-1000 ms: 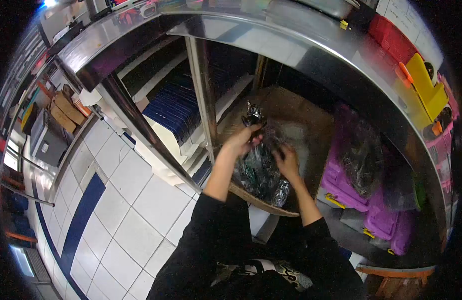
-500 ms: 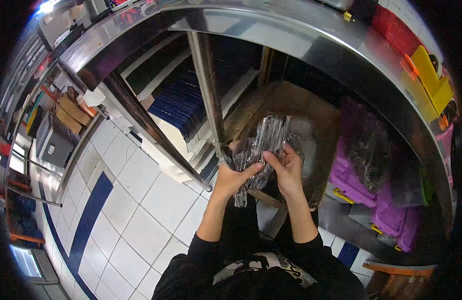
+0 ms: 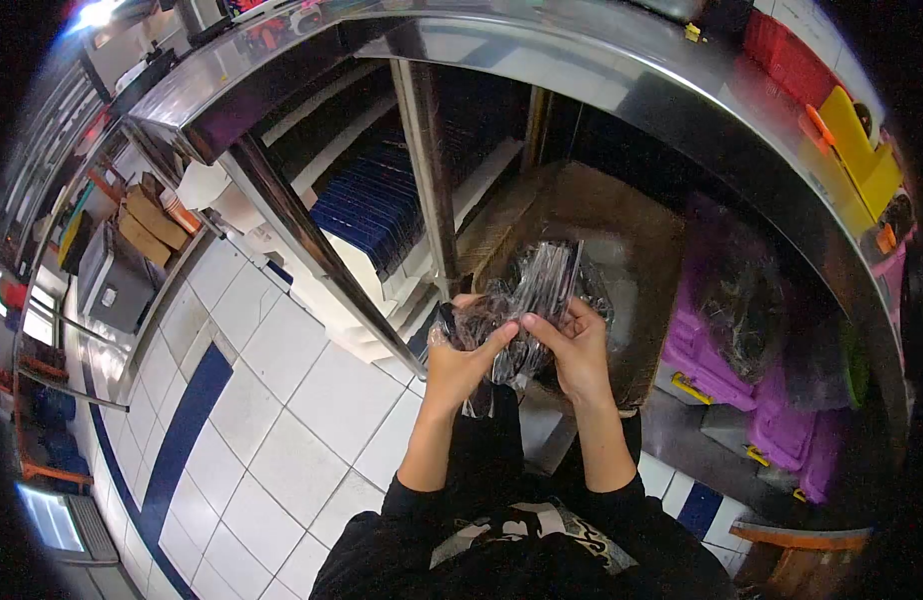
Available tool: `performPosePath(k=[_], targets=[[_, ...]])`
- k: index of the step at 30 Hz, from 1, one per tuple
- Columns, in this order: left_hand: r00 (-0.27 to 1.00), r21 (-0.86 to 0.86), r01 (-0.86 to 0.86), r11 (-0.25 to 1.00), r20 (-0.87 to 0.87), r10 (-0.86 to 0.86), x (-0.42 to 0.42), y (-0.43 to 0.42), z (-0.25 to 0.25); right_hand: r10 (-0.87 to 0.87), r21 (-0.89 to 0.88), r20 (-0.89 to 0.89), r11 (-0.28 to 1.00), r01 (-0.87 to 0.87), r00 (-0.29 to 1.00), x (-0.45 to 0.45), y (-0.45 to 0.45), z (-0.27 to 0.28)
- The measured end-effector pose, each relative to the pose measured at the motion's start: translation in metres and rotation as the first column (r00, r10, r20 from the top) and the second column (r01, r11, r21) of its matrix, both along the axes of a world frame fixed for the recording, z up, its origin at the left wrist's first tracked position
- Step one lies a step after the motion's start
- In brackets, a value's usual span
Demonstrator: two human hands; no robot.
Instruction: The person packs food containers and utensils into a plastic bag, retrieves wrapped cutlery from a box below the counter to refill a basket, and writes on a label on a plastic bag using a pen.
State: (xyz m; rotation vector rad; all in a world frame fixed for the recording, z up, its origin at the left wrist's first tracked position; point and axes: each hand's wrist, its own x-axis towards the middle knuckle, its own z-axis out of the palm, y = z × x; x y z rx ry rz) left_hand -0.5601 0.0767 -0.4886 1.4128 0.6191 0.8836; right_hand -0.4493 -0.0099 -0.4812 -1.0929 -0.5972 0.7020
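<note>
A bundle of shiny, clear plastic-wrapped strips [image 3: 545, 282] is held between my two hands; what lies inside the wrapping is too unclear to name. My left hand [image 3: 460, 365] grips the left, crumpled part of it, with its thumb pointing right across the front. My right hand [image 3: 580, 352] holds the right side, thumb pressed on the front and fingers curled behind. The two thumb tips nearly meet. Beneath the bundle stands an open cardboard box [image 3: 637, 225], with clear plastic visible inside. Most of my fingers are hidden behind the bundle.
A steel table [image 3: 622, 62] curves above the box, with a metal leg [image 3: 422, 150] close by. Dark blue stacked items [image 3: 372, 205] sit to the left. Purple lidded containers [image 3: 717, 365] with yellow latches are at right. A yellow object [image 3: 857, 160] stands on the tabletop.
The bundle's upper strips have tilted slightly right and dropped a little. The strip end hanging below my left hand shows less. Both hands keep their grip, and the view has shifted slightly.
</note>
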Motion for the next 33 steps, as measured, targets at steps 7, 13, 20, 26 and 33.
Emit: performPosePath(k=[7,13,20,26,33], targets=[[0.999,-0.247,0.029,0.969,0.020,-0.025,-0.007,-0.003,0.008,-0.049,0.005,-0.058,0.999,0.049,0.997,-0.004,-0.007,0.002],[0.990,-0.092,0.036,0.995,0.139,-0.023,0.003,-0.007,0.009,0.064,-0.051,-0.017,0.997,-0.065,0.998,-0.005,-0.021,-0.004],[0.999,-0.145,0.011,0.989,-0.044,-0.018,-0.003,-0.018,0.024,0.102,-0.059,-0.105,0.992,-0.108,0.989,-0.001,-0.035,-0.002],[0.984,-0.404,0.049,0.914,0.179,0.026,-0.010,-0.010,0.020,0.046,0.071,-0.286,0.997,-0.027,0.957,0.003,-0.039,0.007],[0.985,-0.358,0.081,0.930,0.174,-0.019,-0.016,-0.011,0.007,-0.148,0.088,-0.275,0.980,0.179,0.950,0.009,-0.054,0.005]])
